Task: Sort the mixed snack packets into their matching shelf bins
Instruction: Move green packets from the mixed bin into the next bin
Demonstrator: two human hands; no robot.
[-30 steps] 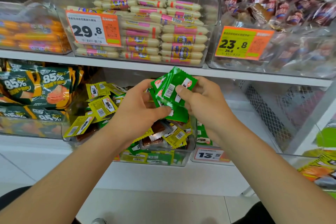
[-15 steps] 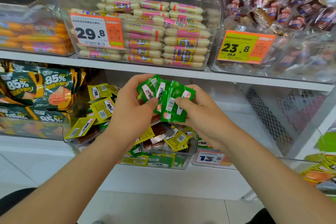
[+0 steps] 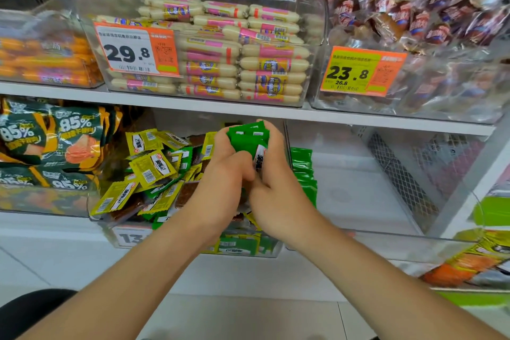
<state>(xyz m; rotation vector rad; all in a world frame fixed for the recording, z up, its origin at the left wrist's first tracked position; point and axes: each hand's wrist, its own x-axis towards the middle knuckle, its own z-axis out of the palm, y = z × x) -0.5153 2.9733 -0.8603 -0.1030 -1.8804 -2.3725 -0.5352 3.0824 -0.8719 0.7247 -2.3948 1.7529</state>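
A stack of several green snack packets [image 3: 249,136] is squeezed between both hands above the lower shelf. My left hand [image 3: 220,182] grips the stack from the left, and my right hand [image 3: 273,190] curls round it from the right. Below them a clear mixed bin [image 3: 193,243] holds yellow packets [image 3: 151,168] jumbled with green and brown ones. Just right of my hands, a few green packets [image 3: 303,171] stand at the left side of another clear bin [image 3: 386,237].
The upper shelf carries clear bins of white-and-pink sausages [image 3: 248,63], orange sausages [image 3: 44,61] and dark wrapped snacks [image 3: 414,25], with orange price tags [image 3: 138,48]. Dark green 85% bags [image 3: 49,141] fill the bin at lower left. A wire mesh panel [image 3: 400,174] closes the right side.
Both hands have closed together, bunching the fanned green packets into one tight upright stack held a little farther right.
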